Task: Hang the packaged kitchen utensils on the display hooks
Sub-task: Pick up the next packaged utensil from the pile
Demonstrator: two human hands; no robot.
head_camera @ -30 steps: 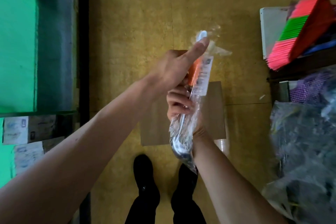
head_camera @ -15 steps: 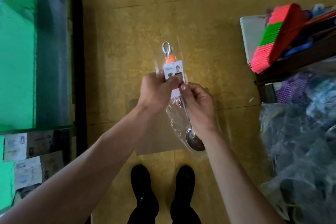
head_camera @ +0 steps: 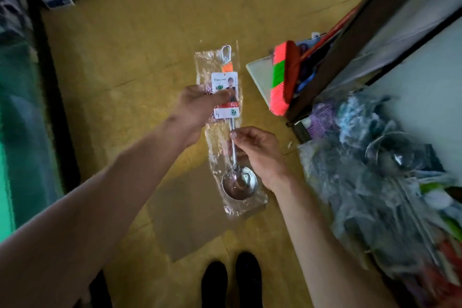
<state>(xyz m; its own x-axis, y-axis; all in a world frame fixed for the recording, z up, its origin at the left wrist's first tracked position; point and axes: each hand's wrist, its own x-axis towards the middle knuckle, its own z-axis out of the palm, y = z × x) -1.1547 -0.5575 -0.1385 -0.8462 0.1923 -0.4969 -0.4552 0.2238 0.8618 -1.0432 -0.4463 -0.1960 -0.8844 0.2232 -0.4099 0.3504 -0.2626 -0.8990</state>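
I hold a packaged ladle [head_camera: 238, 182] in clear plastic out in front of me, above the yellow floor. It has a steel bowl at the bottom, a white and red label [head_camera: 225, 82] on the handle, an orange grip and a metal hanging loop [head_camera: 226, 51] at the top. My left hand [head_camera: 197, 107] pinches the package at the label. My right hand [head_camera: 260, 152] pinches the thin steel shaft lower down. No display hooks are in view.
A heap of plastic-wrapped utensils [head_camera: 375, 182] lies on the surface at the right. A pink and green broom head [head_camera: 282, 80] leans by a dark shelf post [head_camera: 350, 40]. A flat cardboard sheet [head_camera: 190, 220] lies on the floor by my shoes. A green-lit cabinet [head_camera: 22, 132] stands left.
The package has been turned upright and straightened, with the bowl now fully showing. My right hand slid down onto the shaft. My view has swung toward the right shelf.
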